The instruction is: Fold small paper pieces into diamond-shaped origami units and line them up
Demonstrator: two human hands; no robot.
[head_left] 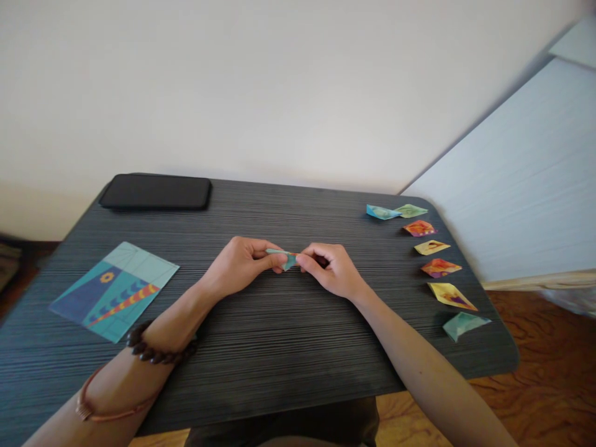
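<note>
Between my two hands, over the middle of the dark table, is a small folded piece of teal paper point(289, 261) with a bit of orange on it. My left hand point(242, 264) pinches its left end between thumb and fingers. At its right end, my right hand point(330, 267) also pinches it, fingers curled. Part of the paper is hidden behind the fingertips. To the left of my left forearm lies a flat patterned sheet of paper point(116, 292) in teal, blue and orange with printed lines.
A black phone-like slab point(156, 192) rests at the table's back left. Down the right side lie several folded papers, among them a blue one point(382, 213), an orange one point(441, 267) and a teal one point(463, 325). A wall point(288, 87) stands behind the table point(279, 366).
</note>
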